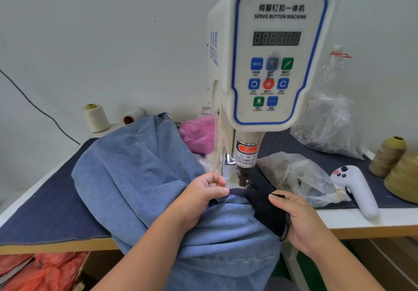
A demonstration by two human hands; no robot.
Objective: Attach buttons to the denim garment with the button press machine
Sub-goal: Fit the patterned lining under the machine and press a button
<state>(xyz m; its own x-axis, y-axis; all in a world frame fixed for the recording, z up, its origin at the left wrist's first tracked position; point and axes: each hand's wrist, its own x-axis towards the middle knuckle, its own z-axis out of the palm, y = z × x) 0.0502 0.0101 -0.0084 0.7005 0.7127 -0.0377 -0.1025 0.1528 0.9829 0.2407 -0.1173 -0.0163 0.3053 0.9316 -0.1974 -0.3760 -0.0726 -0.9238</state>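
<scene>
A light blue denim garment (140,177) lies bunched on the table and hangs over its front edge. A dark part of it (260,200) sits under the press head (245,177) of the white servo button machine (278,64), with a red laser dot on the cloth. My left hand (203,195) pinches the garment's edge just left of the press head. My right hand (296,218) grips the dark fabric to the right of it, thumb on top. No button is visible under the head.
Clear plastic bags (300,177) (332,123) lie right of the machine, a white handheld device (359,191) beside them. Thread cones stand at the back left (96,117) and far right (389,157). A pink bag (199,132) sits behind the denim. Orange bags (43,270) lie under the table.
</scene>
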